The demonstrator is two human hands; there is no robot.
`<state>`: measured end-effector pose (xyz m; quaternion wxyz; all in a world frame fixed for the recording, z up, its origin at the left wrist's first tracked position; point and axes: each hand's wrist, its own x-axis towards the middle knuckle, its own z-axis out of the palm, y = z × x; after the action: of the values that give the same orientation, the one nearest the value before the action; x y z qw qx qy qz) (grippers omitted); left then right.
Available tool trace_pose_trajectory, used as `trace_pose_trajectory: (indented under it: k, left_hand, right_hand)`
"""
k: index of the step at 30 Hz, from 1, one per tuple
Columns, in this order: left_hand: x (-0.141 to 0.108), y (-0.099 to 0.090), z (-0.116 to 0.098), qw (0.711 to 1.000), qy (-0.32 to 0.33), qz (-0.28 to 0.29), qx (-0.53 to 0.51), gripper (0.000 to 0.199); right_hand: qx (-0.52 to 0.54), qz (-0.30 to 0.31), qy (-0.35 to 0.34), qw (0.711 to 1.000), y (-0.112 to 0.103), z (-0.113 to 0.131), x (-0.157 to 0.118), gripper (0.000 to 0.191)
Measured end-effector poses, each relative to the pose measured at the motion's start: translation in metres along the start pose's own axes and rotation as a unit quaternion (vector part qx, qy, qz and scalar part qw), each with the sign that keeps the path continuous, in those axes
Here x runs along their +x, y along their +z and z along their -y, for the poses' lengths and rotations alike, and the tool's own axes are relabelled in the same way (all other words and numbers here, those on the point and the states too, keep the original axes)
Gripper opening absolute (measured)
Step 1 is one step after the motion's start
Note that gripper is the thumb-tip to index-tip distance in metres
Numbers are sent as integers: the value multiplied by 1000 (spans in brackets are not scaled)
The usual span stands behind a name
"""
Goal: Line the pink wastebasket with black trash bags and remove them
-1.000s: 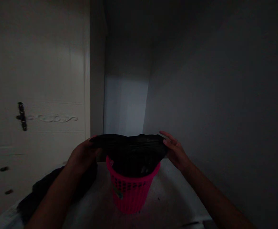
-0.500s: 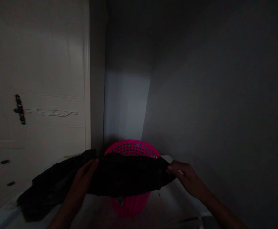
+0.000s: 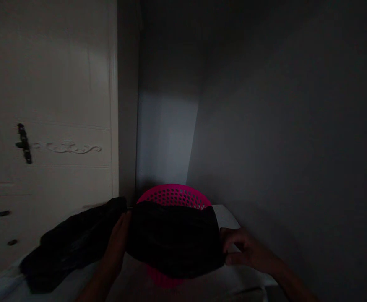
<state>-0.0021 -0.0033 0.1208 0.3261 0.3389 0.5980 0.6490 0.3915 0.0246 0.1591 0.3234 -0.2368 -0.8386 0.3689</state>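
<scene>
A black cloth or bag (image 3: 173, 239), dark and hard to make out, is stretched between my two hands in front of a pink perforated basket (image 3: 170, 191). My left hand (image 3: 119, 235) pinches it at its left part, and more black material (image 3: 73, 241) hangs out to the left beyond that hand. At the right edge, my right hand (image 3: 238, 247) has its thumb and fingers on the material. The basket's rim shows above the material and a bit of its lower wall below; the rest is hidden.
A pale cabinet (image 3: 66, 92) with a dark handle (image 3: 24, 143) and small dark knobs stands at the left. Grey walls (image 3: 280, 126) meet behind the basket and run along the right. Beneath the basket lies a whitish surface (image 3: 225, 216).
My right hand has moved down and a little toward me, and the black material between my hands has spread taller, covering more of the basket's lower wall. My left hand has barely moved.
</scene>
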Motion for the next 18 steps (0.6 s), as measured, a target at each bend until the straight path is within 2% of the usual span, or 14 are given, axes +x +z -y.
trace_pose_trajectory:
  k: [2,5,7,9,11,14,16,18]
  left_hand:
    - [2,3,0,1000,-10,-8,-9,54]
    - [5,7,-6,999,-2,-20,-29,56]
    - [9,11,-14,998,29,9,-51,57]
    - [17,15,-21,995,41,51,-72,58]
    - [29,22,-26,992,6,82,-94,55]
    - [50,31,-25,985,-53,113,-121,45]
    - [63,36,-19,987,-37,110,-110,39]
    - [71,39,-10,992,-1,100,-82,36]
  right_hand:
    - [-47,-18,26,998,7,-5,0,39]
    - [-141,-121,66,980,12,-11,7,42]
    - [-169,-216,63,960,10,-15,14,40]
    - [-160,-280,57,945,5,-21,26,48]
    - [-111,-289,76,948,1,-28,42,60]
    - [44,-237,134,961,1,-43,70,68]
    - [161,-215,156,951,6,-53,88,69]
    - [242,-223,160,931,13,-63,103,67]
